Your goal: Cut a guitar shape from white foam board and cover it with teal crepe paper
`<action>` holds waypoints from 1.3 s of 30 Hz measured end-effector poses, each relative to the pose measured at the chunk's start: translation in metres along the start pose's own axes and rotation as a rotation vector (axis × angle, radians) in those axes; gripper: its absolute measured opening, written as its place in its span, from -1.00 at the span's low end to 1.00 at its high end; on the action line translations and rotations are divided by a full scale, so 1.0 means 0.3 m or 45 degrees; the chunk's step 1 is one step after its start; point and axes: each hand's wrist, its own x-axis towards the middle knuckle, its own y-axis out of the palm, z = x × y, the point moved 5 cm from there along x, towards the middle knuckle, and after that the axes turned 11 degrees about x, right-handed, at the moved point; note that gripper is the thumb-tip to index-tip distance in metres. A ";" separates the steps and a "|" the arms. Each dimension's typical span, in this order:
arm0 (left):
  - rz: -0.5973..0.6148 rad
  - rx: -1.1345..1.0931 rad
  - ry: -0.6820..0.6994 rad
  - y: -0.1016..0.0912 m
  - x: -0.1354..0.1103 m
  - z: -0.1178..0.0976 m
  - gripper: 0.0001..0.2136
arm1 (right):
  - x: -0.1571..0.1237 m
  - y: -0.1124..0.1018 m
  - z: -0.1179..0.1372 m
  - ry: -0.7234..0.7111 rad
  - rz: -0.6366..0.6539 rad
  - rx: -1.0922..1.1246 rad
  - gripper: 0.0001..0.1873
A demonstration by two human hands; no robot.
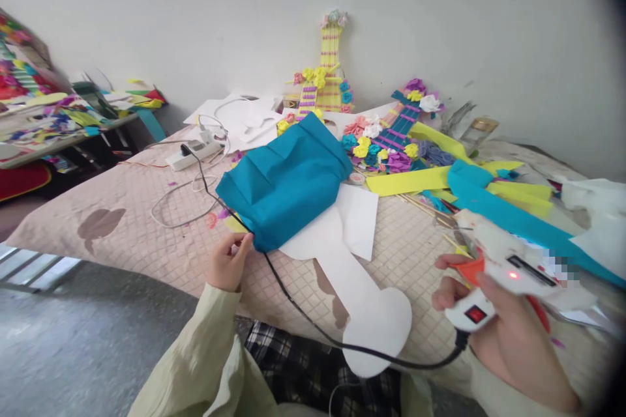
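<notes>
A teal crepe-like sheet [293, 182], creased and folded, lies over part of a white cardboard cutout [357, 287] with a long neck and rounded end. My left hand [229, 260] pinches the sheet's near left corner, with the black cord [303, 314] passing right at the fingertips. In my right hand [513, 339] is a white hot glue gun [508, 260] with an orange trigger, a lit red light and a red switch. It is held above the table's right side, its nozzle turned to the left. The cord runs from its handle across the cutout.
A white power strip [193, 151] with plugs stands at the left. Behind are a yellow flower-trimmed model [330, 68] and a blue one [398, 124]. Yellow strips [411, 180] and a teal strip [518, 221] lie right. Another littered table [73, 124] stands far left.
</notes>
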 end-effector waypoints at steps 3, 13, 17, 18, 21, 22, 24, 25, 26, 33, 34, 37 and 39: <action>0.029 -0.001 0.075 0.006 -0.009 -0.021 -0.77 | 0.052 0.032 0.005 0.005 0.072 -0.077 -0.83; 0.094 -0.135 -0.004 0.039 -0.029 -0.023 -0.79 | 0.173 0.168 -0.060 0.166 0.397 0.066 -0.77; 0.165 -0.178 -0.017 0.062 -0.008 -0.028 -0.80 | 0.217 0.266 -0.132 0.258 0.513 0.229 -0.75; 0.177 -0.197 -0.028 0.070 0.000 -0.032 -0.80 | 0.227 0.284 -0.153 0.272 0.503 0.254 -0.75; 0.185 -0.305 -0.074 0.090 0.025 -0.044 -0.77 | 0.247 0.309 -0.213 0.326 0.436 0.252 -0.76; 0.187 -0.337 -0.090 0.094 0.029 -0.044 -0.76 | 0.250 0.303 -0.226 0.346 0.405 0.225 -0.76; 0.221 -0.360 -0.113 0.102 0.030 -0.038 -0.72 | 0.251 0.274 -0.240 0.393 0.346 0.170 -0.76; 0.249 -0.348 -0.117 0.105 0.026 -0.031 -0.70 | 0.248 0.253 -0.239 0.420 0.330 0.154 -0.76; 0.279 -0.323 -0.114 0.107 0.020 -0.024 -0.68 | 0.242 0.229 -0.235 0.444 0.325 0.145 -0.75; 0.278 0.171 0.130 0.098 -0.005 -0.029 -0.74 | 0.128 0.059 -0.189 0.506 0.385 0.051 -0.74; 0.248 0.233 0.153 0.094 -0.003 -0.039 -0.71 | 0.106 0.053 -0.190 0.511 0.436 0.038 -0.75; 0.168 0.331 0.210 0.085 0.007 -0.069 -0.72 | 0.056 0.065 -0.194 0.475 0.598 0.052 -0.78; 0.192 0.340 0.217 0.089 0.014 -0.075 -0.74 | 0.039 0.091 -0.196 0.447 0.689 0.115 -0.77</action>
